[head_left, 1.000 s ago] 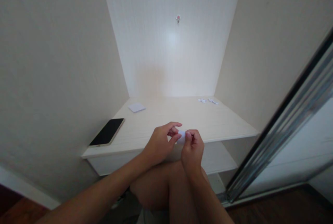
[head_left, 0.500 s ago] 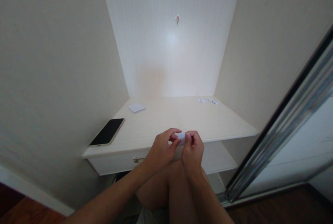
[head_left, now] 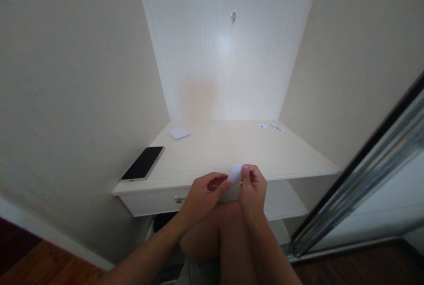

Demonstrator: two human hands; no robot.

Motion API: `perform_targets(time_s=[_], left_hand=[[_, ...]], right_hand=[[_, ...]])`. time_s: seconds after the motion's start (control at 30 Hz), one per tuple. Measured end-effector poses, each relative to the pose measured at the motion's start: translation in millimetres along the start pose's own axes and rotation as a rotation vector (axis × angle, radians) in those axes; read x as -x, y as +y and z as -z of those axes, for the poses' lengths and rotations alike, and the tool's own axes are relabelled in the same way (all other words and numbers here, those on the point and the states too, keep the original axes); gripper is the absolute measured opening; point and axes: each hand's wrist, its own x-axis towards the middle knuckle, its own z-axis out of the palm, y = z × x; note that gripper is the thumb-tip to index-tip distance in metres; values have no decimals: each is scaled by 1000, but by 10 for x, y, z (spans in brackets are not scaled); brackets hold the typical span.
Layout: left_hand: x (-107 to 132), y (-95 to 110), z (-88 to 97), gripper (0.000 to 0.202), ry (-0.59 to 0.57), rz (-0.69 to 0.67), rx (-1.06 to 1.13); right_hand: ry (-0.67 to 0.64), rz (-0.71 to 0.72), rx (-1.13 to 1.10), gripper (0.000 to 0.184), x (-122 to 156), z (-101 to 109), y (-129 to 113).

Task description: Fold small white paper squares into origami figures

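A small white piece of paper is held up between my two hands, just over the front edge of the desk. My right hand pinches its right edge between thumb and bent fingers. My left hand is curled, with its thumb and fingertips at the paper's left edge. Farther back on the left, a white paper square lies on the desktop. Several small white paper bits lie near the back right corner.
A phone with a dark screen lies at the desk's left edge by the side wall. Below the top are a drawer with a metal handle and an open shelf. A sliding-door frame stands at right; a small hook is on the back panel.
The paper has turned and lifted a little, so more of its face shows between my hands. My left fingers have shifted lower along its edge. The whole view has swung slightly.
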Motion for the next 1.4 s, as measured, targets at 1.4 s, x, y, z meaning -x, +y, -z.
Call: perform_targets(time_s=[1.4], left_hand=[[-612, -624, 334, 46, -389, -497, -731]], right_hand=[[-1033, 841, 951, 22, -824, 36, 377]])
